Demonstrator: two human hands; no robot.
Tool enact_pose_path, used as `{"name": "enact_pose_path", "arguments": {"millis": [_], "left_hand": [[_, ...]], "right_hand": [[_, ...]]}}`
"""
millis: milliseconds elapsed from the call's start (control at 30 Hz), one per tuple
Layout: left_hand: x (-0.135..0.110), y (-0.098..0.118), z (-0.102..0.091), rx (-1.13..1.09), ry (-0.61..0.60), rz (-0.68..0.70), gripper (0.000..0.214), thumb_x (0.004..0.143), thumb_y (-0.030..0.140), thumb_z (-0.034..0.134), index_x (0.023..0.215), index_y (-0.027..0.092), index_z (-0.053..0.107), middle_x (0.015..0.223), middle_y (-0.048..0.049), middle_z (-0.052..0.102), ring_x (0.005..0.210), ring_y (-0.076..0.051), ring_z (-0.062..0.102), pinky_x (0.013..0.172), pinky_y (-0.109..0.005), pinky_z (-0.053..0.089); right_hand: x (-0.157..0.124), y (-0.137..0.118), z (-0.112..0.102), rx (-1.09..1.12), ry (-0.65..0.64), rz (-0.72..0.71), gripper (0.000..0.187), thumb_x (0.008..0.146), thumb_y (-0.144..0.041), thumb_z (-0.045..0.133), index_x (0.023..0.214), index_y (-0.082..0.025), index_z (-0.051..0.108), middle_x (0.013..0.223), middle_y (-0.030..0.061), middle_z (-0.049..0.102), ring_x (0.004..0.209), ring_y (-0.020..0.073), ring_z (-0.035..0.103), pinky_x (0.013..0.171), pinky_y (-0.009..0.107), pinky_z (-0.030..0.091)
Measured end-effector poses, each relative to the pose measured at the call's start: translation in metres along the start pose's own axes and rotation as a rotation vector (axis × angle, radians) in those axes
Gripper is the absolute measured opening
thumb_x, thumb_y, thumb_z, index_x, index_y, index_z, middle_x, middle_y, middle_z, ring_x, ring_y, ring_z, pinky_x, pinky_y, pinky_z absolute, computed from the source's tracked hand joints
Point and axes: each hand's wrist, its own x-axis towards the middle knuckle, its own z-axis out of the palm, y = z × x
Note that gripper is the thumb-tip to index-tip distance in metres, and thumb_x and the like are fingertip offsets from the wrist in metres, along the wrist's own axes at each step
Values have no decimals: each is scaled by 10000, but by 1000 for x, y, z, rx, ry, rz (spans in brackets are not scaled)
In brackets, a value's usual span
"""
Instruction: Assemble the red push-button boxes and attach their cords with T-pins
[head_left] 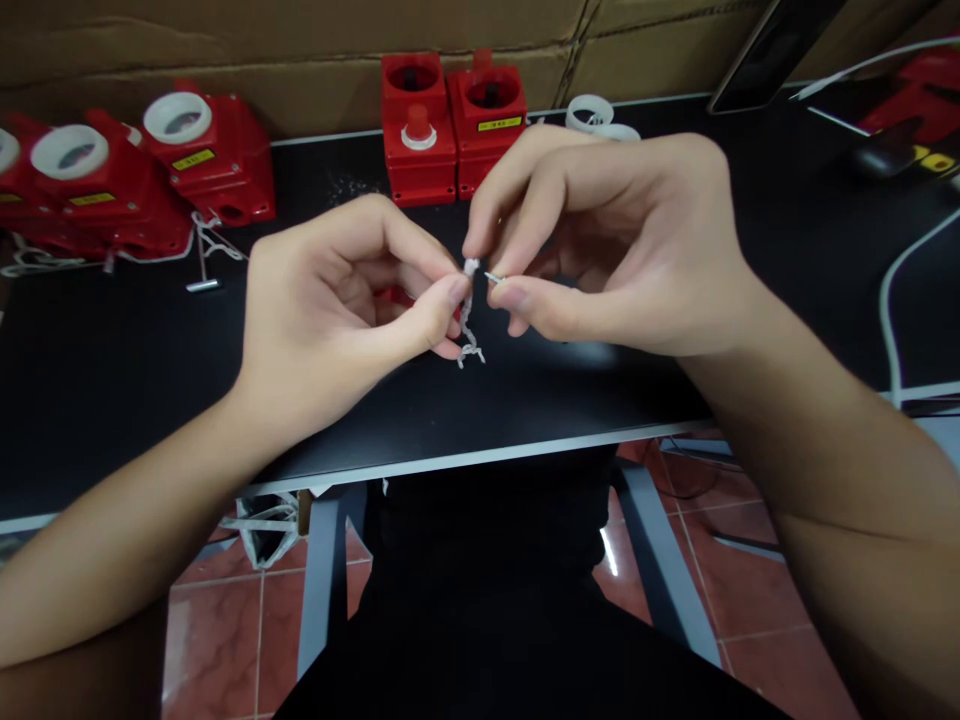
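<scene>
Above the black table, my left hand (352, 290) pinches a white braided cord (466, 318) between thumb and forefinger. The cord's frayed-looking, knotted lower end dangles below my fingertips, and its upper tip sticks out toward the right. My right hand (600, 240) is closed on a small thin metal pin (493, 278), gripped between thumb and forefinger with its tip aimed left at the cord. A narrow gap appears between pin and cord. Most of the pin is hidden by my right fingers.
Two red boxes (420, 175) stand at the back middle. More red boxes (236, 150) with white rings are at the left, near a metal T-shaped rod (203, 284). White rings (589, 112) lie behind my right hand. A white cable (889, 310) runs along the right.
</scene>
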Motion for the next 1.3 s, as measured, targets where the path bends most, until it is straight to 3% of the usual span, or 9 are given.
{"name": "enact_pose_path", "arguments": {"millis": [167, 333, 500, 700, 800, 933, 1167, 1300], "left_hand": [[0, -1, 2, -28, -12, 30, 185, 1085, 189, 1056, 978, 274, 931, 1005, -1, 913, 827, -194, 915, 760, -304, 843], [0, -2, 3, -4, -25, 43, 207, 1077, 120, 989, 982, 286, 911, 1017, 1, 920, 837, -206, 922, 753, -322, 843], [0, 2, 5, 16, 8, 15, 240, 1058, 231, 1109, 1061, 283, 875, 1005, 11, 931, 860, -233, 956, 765, -334, 859], [7, 0, 4, -88, -30, 19, 336, 1025, 366, 1195, 979, 258, 880, 885, 37, 898, 787, -177, 922, 743, -257, 825], [11, -6, 0, -125, -73, 22, 299, 1048, 344, 1179, 986, 238, 906, 863, 37, 902, 761, -159, 909, 719, -218, 790], [11, -9, -2, -152, -72, 23, 255, 1031, 292, 1184, 1003, 239, 935, 854, 36, 914, 731, -159, 907, 693, -212, 769], [5, 4, 4, -74, -22, -44, 313, 1028, 428, 1193, 969, 258, 937, 856, 12, 905, 737, -196, 909, 738, -320, 830], [7, 0, 3, -122, -46, -37, 258, 1035, 320, 1178, 983, 244, 937, 851, 30, 902, 727, -176, 898, 727, -278, 799]], "right_hand": [[1, 3, 1, 23, -21, -1, 211, 1028, -174, 1025, 897, -248, 877, 1121, 30, 905, 929, 175, 824, 678, 289, 699], [1, 5, 0, 39, -22, 11, 202, 1034, -171, 1038, 911, -243, 896, 1099, 17, 913, 878, 153, 819, 690, 263, 728], [0, 4, 0, 49, -25, -8, 201, 1025, -131, 1042, 943, -237, 893, 1103, 7, 918, 963, 171, 863, 755, 278, 744], [1, 7, 0, 39, -28, -17, 186, 1042, -184, 1042, 936, -234, 898, 1117, 19, 913, 950, 162, 834, 754, 276, 714], [1, 8, -1, 15, -15, -30, 171, 1023, -182, 1033, 932, -226, 895, 1151, 18, 901, 996, 160, 823, 736, 261, 669], [0, 5, 0, 9, -19, -23, 186, 999, -180, 1002, 888, -271, 884, 1179, 10, 902, 1082, 191, 841, 766, 276, 710], [0, 7, 4, 70, 7, -6, 206, 1006, -153, 990, 875, -266, 877, 1107, 9, 903, 966, 160, 839, 757, 276, 721], [-1, 18, 11, 148, 66, -136, 186, 955, -152, 1023, 858, -227, 883, 1045, 24, 910, 895, 149, 838, 702, 233, 699]]}}
